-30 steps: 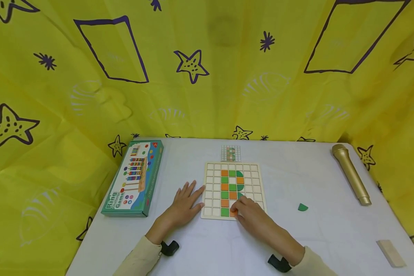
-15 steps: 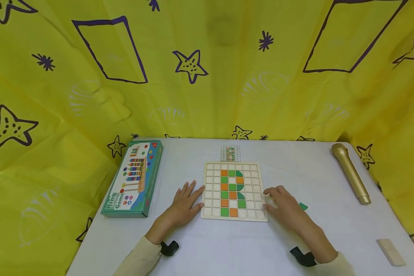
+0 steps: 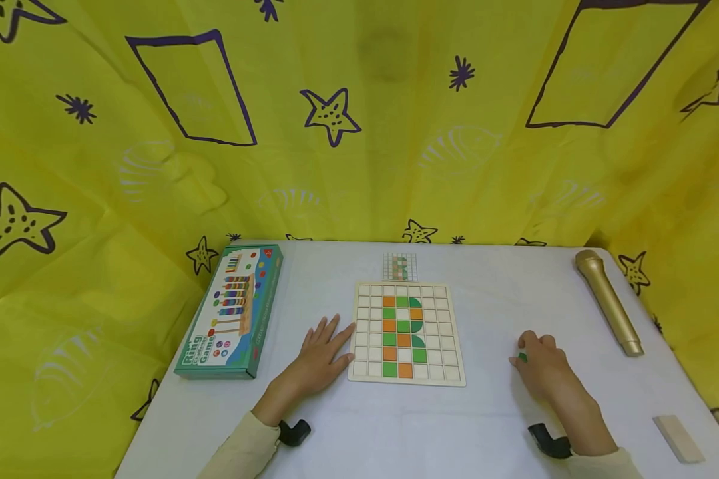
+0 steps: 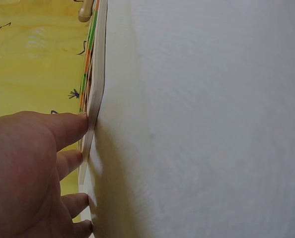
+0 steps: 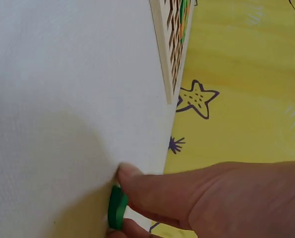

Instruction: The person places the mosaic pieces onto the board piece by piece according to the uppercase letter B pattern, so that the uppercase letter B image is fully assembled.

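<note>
A square wooden grid board [image 3: 373, 379] lies on the table, with orange and green tiles [image 3: 404, 340] set in its middle columns. My left hand [image 3: 319, 359] lies spread, index finger and thumb touching the board's left edge; in the left wrist view its fingertips meet the board's side [image 4: 95, 94]. To the right of the board, my right hand [image 3: 545, 364] pinches a green quarter-circle tile [image 5: 117, 207] between thumb and fingers, low over the tabletop. Only a sliver of that tile [image 3: 522, 356] shows in the head view; the fingers hide the rest.
A small pattern card [image 3: 400, 266] lies just behind the board. On the left is a Ring Game box [image 3: 230, 313]. A gold microphone-shaped object [image 3: 610, 303] lies at the right, with a pale flat block [image 3: 679, 439] nearer the front. A yellow curtain [image 3: 359, 179] hangs behind the table [image 3: 431, 439].
My right hand has left a green square in the board's lower part, moved right, and taken hold of the loose green quarter-circle tile. The left hand stays at the board's edge.
</note>
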Tool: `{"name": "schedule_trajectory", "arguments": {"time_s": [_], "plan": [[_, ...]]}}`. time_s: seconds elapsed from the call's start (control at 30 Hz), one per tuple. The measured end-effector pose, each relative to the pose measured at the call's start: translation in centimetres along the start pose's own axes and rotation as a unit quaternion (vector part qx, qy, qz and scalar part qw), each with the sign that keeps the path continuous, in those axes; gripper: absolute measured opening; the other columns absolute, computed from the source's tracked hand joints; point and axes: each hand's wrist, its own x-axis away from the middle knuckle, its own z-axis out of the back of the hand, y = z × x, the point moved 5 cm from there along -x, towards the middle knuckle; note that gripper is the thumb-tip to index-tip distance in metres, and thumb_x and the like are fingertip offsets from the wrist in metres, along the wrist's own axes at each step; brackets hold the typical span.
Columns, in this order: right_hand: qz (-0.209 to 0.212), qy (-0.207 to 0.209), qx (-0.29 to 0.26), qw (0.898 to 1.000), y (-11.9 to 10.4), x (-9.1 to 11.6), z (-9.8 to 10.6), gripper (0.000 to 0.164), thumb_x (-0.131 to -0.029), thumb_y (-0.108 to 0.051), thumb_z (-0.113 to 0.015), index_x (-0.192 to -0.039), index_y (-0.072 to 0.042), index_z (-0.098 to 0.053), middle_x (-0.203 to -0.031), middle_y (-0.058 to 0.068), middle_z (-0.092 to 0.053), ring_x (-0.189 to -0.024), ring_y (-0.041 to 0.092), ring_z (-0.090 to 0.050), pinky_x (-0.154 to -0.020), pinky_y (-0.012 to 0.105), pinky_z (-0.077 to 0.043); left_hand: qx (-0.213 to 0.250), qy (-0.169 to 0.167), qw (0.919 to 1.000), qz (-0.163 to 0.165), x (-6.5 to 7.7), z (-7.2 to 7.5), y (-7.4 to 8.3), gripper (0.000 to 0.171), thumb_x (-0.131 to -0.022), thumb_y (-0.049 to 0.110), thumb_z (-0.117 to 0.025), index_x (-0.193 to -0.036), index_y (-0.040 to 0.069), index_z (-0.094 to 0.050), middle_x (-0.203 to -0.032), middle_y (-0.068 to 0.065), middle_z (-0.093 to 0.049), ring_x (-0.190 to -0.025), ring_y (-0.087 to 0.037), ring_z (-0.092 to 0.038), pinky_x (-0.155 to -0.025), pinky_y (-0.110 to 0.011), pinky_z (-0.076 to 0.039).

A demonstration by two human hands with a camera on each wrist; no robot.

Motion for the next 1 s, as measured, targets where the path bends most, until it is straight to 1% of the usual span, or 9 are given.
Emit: {"name": "schedule_trajectory", "arguments": {"time_s": [0.1,0.2,0.3,0.5,0.6,0.7,0.83,0.93,1.0], "plan": [[0.007,-0.006,-0.006,1.000,0.1,-0.1,-0.1,0.034,-0.105,-0.015,-0.063,-0.125,0.007,-0.048,-0.125,0.041,-0.043,-0.107,0.056,-0.052,-0.081,0.060,-0.050,-0.003,-0.003,1.0000,0.004,-0.1,0.0,0.0,0.062,-0.111,0.044,-0.050,-0.167,0.023,-0.034,-0.176,-0.016,-0.016,-0.163,-0.042,-0.005,-0.128,-0.067,-0.008],[0.013,-0.012,-0.008,1.000,0.2,-0.1,-0.1,0.036,-0.103,-0.015,-0.067,-0.126,0.007,-0.051,-0.127,0.042,-0.043,-0.109,0.056,-0.053,-0.082,0.060,-0.051,-0.002,0.000,1.0000,0.002,-0.1,0.0,0.1,0.061,-0.111,0.044,-0.050,-0.167,0.023,-0.035,-0.176,-0.017,-0.017,-0.163,-0.042,-0.006,-0.128,-0.067,-0.008],[0.028,-0.012,-0.007,1.000,0.4,0.0,0.1,0.033,-0.101,-0.010,-0.068,-0.124,0.007,-0.053,-0.125,0.041,-0.045,-0.106,0.051,-0.057,-0.080,0.058,-0.054,0.000,0.000,1.0000,0.001,0.0,0.0,0.1,0.061,-0.111,0.042,-0.051,-0.166,0.022,-0.036,-0.176,-0.017,-0.017,-0.163,-0.043,-0.007,-0.127,-0.068,-0.009],[0.071,0.008,0.001,0.997,0.1,-0.3,0.1,0.024,-0.098,-0.002,-0.068,-0.118,0.007,-0.059,-0.114,0.033,-0.054,-0.098,0.039,-0.062,-0.080,0.052,-0.056,0.003,0.004,1.0000,-0.001,0.1,0.1,0.0,0.061,-0.110,0.041,-0.053,-0.166,0.020,-0.038,-0.175,-0.019,-0.019,-0.162,-0.045,-0.009,-0.127,-0.069,-0.010],[0.083,0.012,-0.007,0.996,-0.6,-0.4,-0.3,0.023,-0.097,-0.002,-0.070,-0.116,0.006,-0.062,-0.111,0.028,-0.057,-0.096,0.034,-0.061,-0.081,0.051,-0.055,0.001,0.001,1.0000,0.002,0.0,0.1,0.0,0.061,-0.111,0.042,-0.052,-0.166,0.021,-0.036,-0.176,-0.018,-0.017,-0.163,-0.044,-0.007,-0.127,-0.069,-0.009],[0.090,0.006,-0.025,0.996,-1.6,-0.4,-1.1,0.022,-0.097,-0.005,-0.072,-0.114,0.004,-0.064,-0.108,0.023,-0.058,-0.095,0.029,-0.060,-0.082,0.049,-0.054,-0.002,0.000,1.0000,0.005,0.0,0.0,0.0,0.061,-0.111,0.044,-0.050,-0.167,0.023,-0.035,-0.176,-0.016,-0.016,-0.163,-0.042,-0.006,-0.128,-0.067,-0.008],[0.086,-0.005,-0.056,0.995,-3.0,-0.6,-2.1,0.022,-0.097,-0.009,-0.073,-0.114,0.002,-0.065,-0.106,0.017,-0.059,-0.095,0.026,-0.059,-0.082,0.044,-0.054,0.001,0.003,1.0000,0.002,0.0,0.1,0.1,0.061,-0.111,0.043,-0.051,-0.166,0.022,-0.037,-0.176,-0.017,-0.017,-0.163,-0.043,-0.007,-0.127,-0.068,-0.009],[0.085,0.003,-0.074,0.994,-4.4,-0.7,-2.7,0.022,-0.095,-0.010,-0.075,-0.112,0.001,-0.066,-0.103,0.014,-0.058,-0.092,0.024,-0.057,-0.079,0.038,-0.052,0.004,0.004,1.0000,-0.001,0.1,0.2,0.2,0.061,-0.111,0.041,-0.052,-0.166,0.021,-0.037,-0.175,-0.019,-0.018,-0.163,-0.044,-0.008,-0.127,-0.069,-0.009],[0.092,0.015,-0.080,0.992,-5.6,-0.8,-3.2,0.021,-0.092,-0.010,-0.076,-0.109,0.001,-0.067,-0.099,0.012,-0.058,-0.088,0.022,-0.054,-0.076,0.035,-0.049,0.006,0.006,1.0000,-0.003,0.1,0.3,0.2,0.060,-0.111,0.040,-0.053,-0.165,0.020,-0.038,-0.175,-0.020,-0.019,-0.162,-0.045,-0.009,-0.127,-0.069,-0.010]]}}
